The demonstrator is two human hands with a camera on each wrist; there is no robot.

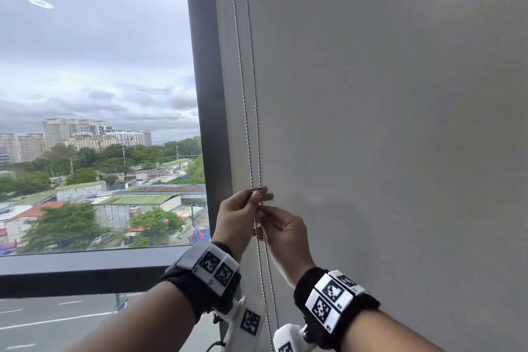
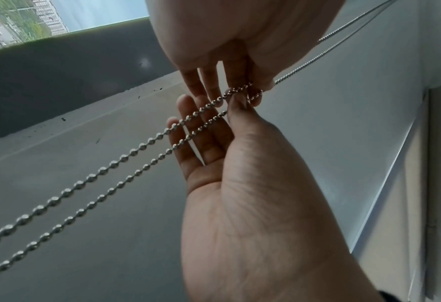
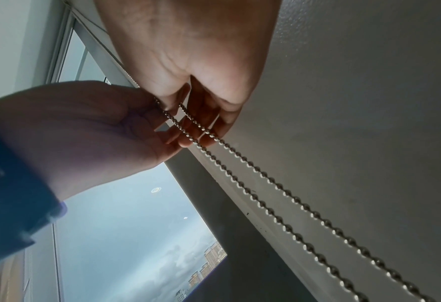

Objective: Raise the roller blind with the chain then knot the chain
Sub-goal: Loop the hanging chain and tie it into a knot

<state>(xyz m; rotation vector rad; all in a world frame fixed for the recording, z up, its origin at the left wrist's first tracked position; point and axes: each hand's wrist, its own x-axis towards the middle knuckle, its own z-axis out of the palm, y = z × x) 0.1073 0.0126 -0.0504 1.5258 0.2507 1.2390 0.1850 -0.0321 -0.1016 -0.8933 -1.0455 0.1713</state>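
Observation:
The metal bead chain [image 1: 246, 123] hangs as two strands down the edge of the grey wall, beside the window post. Both hands meet on it at chest height. My left hand [image 1: 257, 194] pinches the strands between thumb and forefinger, its other fingers straight behind the chain [image 2: 122, 158]. A small turn of chain lies round the left thumb tip [image 2: 237, 102]. Just below, my right hand [image 1: 261, 210] pinches the chain [image 3: 286, 192] with its fingertips. Below the hands both strands run on downwards. The blind's fabric is not in view, and the glass beside the chain is uncovered.
A dark vertical window post [image 1: 205, 94] stands left of the chain, and a dark sill [image 1: 85, 268] runs along the bottom of the glass [image 1: 85, 66]. A plain grey wall [image 1: 400, 123] fills the right side.

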